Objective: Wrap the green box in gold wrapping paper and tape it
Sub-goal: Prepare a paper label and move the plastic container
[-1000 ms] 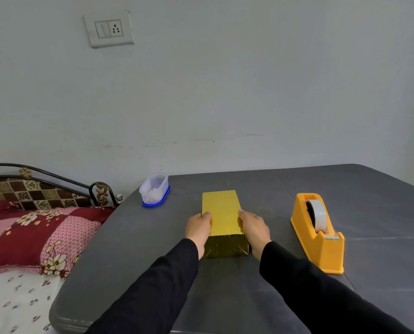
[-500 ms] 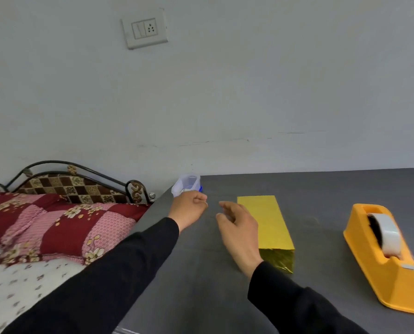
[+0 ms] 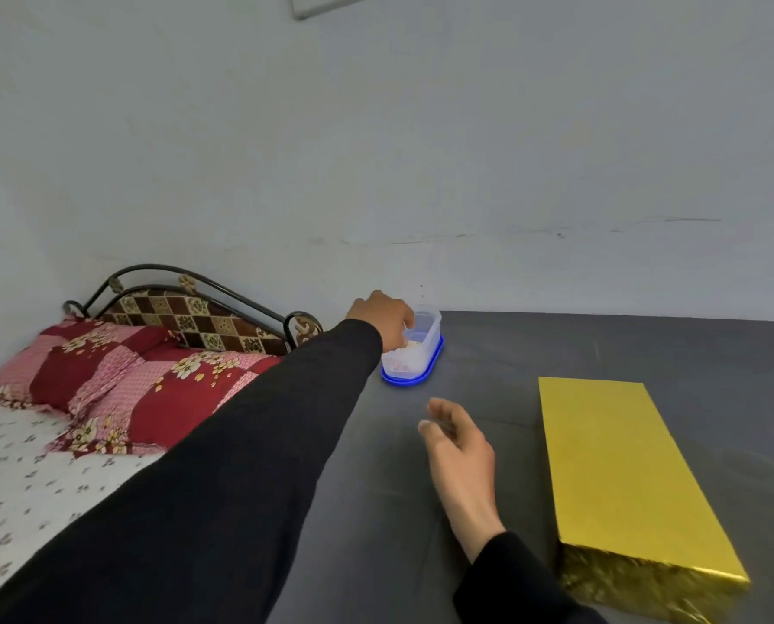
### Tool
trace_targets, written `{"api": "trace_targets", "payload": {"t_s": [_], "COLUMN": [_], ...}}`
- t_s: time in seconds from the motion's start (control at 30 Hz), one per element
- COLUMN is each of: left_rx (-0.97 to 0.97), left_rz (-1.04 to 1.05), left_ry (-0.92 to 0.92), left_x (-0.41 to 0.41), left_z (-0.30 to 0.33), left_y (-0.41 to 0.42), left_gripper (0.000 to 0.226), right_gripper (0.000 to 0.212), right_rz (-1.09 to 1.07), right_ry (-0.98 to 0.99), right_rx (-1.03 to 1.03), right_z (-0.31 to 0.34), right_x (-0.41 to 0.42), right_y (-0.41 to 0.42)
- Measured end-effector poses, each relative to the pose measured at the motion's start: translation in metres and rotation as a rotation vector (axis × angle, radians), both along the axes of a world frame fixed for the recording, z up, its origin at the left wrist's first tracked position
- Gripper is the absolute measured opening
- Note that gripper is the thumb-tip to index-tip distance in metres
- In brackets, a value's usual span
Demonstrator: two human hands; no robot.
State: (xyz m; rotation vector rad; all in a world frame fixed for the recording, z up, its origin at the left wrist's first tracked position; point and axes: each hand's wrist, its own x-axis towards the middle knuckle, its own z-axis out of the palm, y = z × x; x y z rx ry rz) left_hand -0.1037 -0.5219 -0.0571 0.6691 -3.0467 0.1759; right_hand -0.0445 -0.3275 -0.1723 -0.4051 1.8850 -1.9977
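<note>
On the grey table (image 3: 601, 349), the gold-wrapped box (image 3: 610, 470) lay flat at right. The left hand (image 3: 382, 319) reached into a clear container (image 3: 416, 349), its fingers hidden; the right hand (image 3: 459, 448) hovered loosely spread beside the box.

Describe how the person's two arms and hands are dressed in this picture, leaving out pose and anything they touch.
Both arms wear long black sleeves of plain, unmarked cloth that end at the wrists. The left hand and the right hand are bare: no gloves, and no rings, watch or bracelet show. The left sleeve fills much of the view; only the cuff end of the right sleeve shows.
</note>
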Motion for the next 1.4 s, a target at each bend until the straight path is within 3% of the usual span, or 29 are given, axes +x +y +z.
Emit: {"api": "trace_targets", "payload": {"t_s": [0.27,0.37,0.53,0.77,0.97,1.2,1.4], "left_rx": [-0.093,-0.13,-0.199,-0.126,0.3,0.603,1.39], "left_rz": [0.061,0.059,-0.004,-0.056,-0.121,-0.024,0.083], "left_ry": [-0.266,-0.276,-0.103,0.206,0.734,1.002,1.156], "left_x": [-0.055,-0.065,-0.064,-0.049,0.006,0.125,0.15], "left_z": [-0.026,-0.033,-0.032,-0.021,-0.011,-0.083,-0.106], "left_y": [-0.013,-0.019,-0.023,-0.028,-0.006,0.065,0.111], "left_gripper": [0.049,0.044,0.029,0.033,0.031,0.043,0.03], "right_gripper": [0.025,0.024,0.022,0.022,0.027,0.024,0.016], "right_rz": [-0.056,-0.057,-0.063,-0.061,-0.104,-0.185,-0.007], "right_ry": [-0.086,-0.09,-0.079,-0.072,-0.06,0.23,0.442], "right_rx": [-0.059,-0.076,-0.085,-0.105,-0.176,-0.271,-0.072], "right_z": [-0.01,-0.014,-0.016,-0.018,-0.013,0.002,-0.006], "right_x": [-0.01,-0.013,-0.015,-0.015,-0.013,0.008,0.021], "right_y": [-0.01,-0.011,-0.012,-0.014,-0.015,-0.001,0.01]}}
